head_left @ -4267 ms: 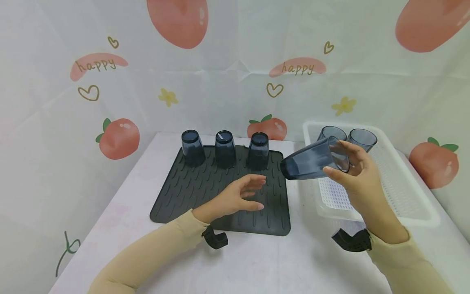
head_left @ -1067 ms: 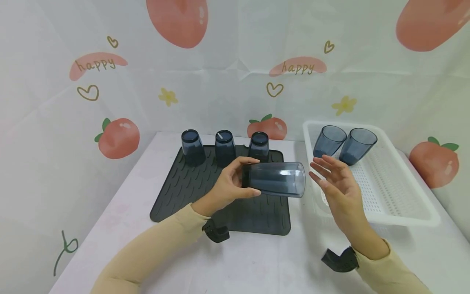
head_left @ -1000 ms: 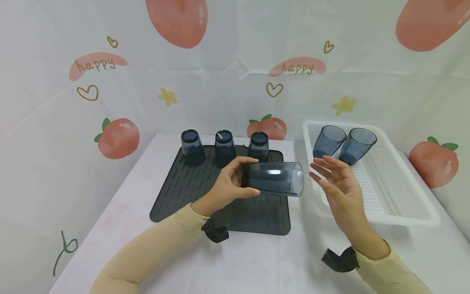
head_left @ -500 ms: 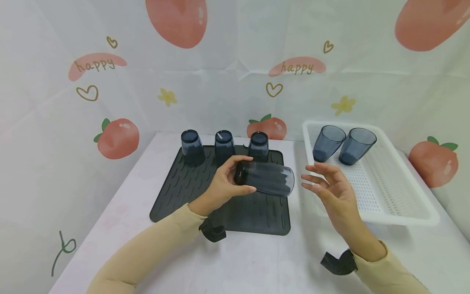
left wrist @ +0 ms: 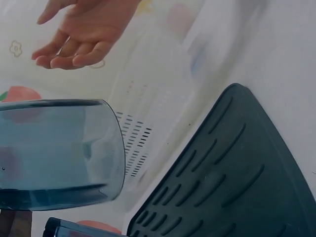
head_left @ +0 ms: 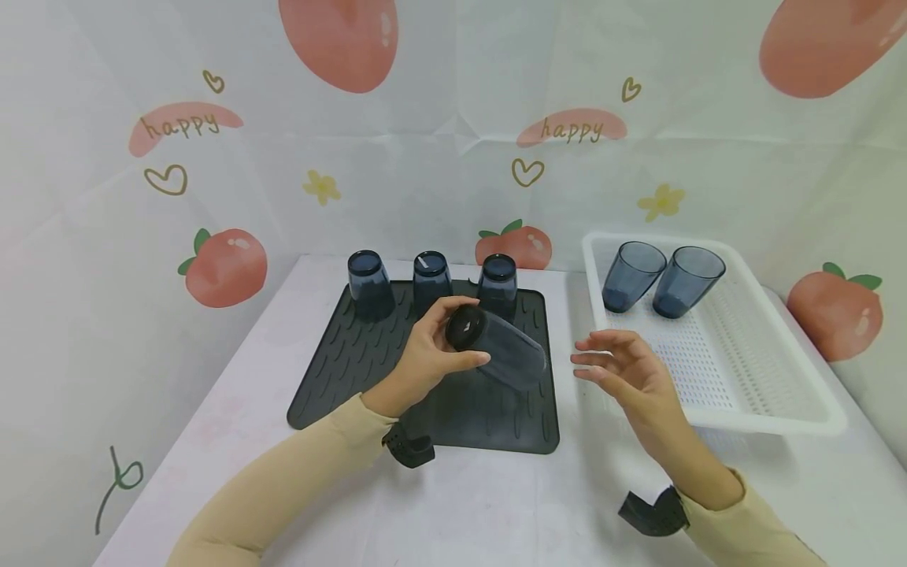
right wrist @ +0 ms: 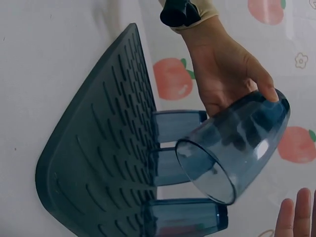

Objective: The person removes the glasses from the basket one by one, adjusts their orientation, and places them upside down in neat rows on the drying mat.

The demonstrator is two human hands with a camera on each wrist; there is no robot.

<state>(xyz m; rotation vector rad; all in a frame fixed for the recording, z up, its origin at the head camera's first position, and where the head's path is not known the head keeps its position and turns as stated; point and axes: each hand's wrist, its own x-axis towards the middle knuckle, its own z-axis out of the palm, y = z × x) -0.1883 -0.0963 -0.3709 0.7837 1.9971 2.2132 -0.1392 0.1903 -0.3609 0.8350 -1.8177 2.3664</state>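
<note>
My left hand (head_left: 428, 358) grips a blue-tinted drinking glass (head_left: 506, 352) near its thick base. The glass is tilted above the dark ridged mat (head_left: 340, 378), its open rim slanting down to the right. In the right wrist view the thumb lies against the base end of the held glass (right wrist: 237, 143). My right hand (head_left: 634, 378) hovers between the mat and the white basket, fingers loosely extended and holding nothing. Along the mat's back edge stand three upside-down glasses: left (head_left: 371, 287), middle (head_left: 431, 283) and right (head_left: 498, 285).
At right, a white perforated basket (head_left: 786, 378) has two glasses leaning at its back left, one (head_left: 633, 276) beside the other (head_left: 687, 282). A white cloth backdrop (head_left: 425, 94) with fruit prints rises behind the white table (head_left: 496, 504).
The glass passed from my right hand to my left. Over the last second my left hand has turned it from lying level to rim tilted downward. My right hand has sunk slightly leftward.
</note>
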